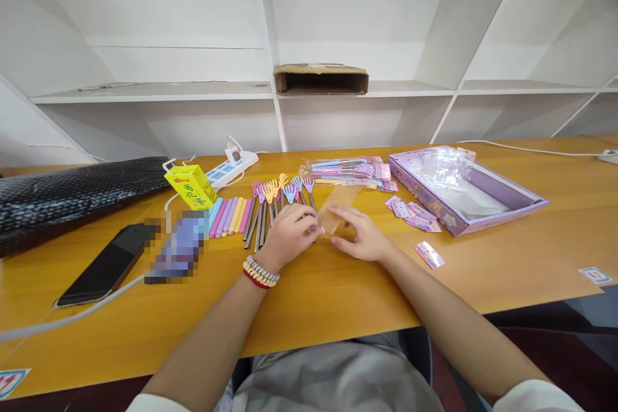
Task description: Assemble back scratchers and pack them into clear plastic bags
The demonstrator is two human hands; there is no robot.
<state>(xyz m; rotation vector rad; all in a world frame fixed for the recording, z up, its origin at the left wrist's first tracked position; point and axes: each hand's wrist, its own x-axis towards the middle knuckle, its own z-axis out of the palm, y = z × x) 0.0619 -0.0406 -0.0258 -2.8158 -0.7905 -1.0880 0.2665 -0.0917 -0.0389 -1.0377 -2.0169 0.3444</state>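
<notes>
A clear bag [339,206] lies between the two hands near the table's middle, its lower end hard to make out. The left hand [292,235], fingers curled, pinches its near end; the right hand [360,234] is partly open, fingertips at its side, and I can't tell whether they grip. Hand-topped sticks [264,215] sit just beside the left hand, partly hidden by it. The purple box [447,206] stands to the right.

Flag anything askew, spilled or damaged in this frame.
The yellow carton looks tilted beside the power strip, perhaps from lens distortion. One small card lies apart from the other cards. Pixelation hides something beside the phone. No spill or damage shows.
</notes>
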